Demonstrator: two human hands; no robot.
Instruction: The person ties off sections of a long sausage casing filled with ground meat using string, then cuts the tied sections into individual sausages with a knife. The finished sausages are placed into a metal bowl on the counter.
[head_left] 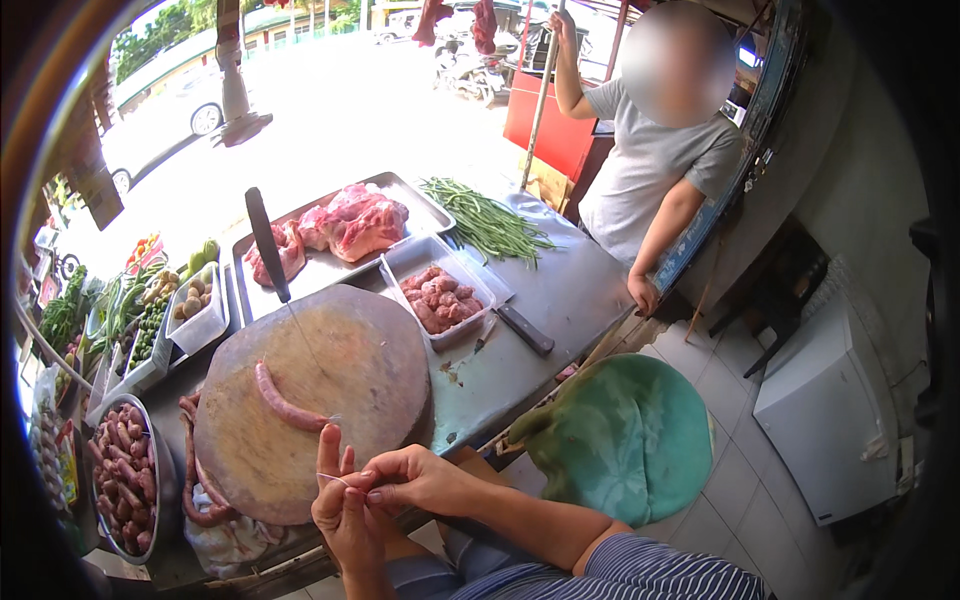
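Striped shirt (pixel 655 572) cloth fills the lower edge, and just beyond it both hands meet in front of the block (pixel 350 345). Right hand (pixel 425 482): thumb and forefinger together, pinched on a thin white string (pixel 333 478). Left hand (pixel 350 525): some fingers raised and apart, with the string running across them; whether its thumb clamps the string too, I cannot tell, as the hands overlap and the strand is very fine.

One sausage (pixel 283 400) lies curved on the block, its near end just beside the raised left fingertips. A longer sausage (pixel 190 465) hangs at the block's left side, near the bowl (pixel 125 475) of short links.

To handle the string well, I would keep it taut between the two hands, so any loop stays open and does not twist. A pinch close to the working end should give better control than a long tail. Tension is best drawn evenly, since a hard jerk could cut a soft casing. The knife (pixel 265 245) standing upright on the block calls for care: wrists should stay on the near side.
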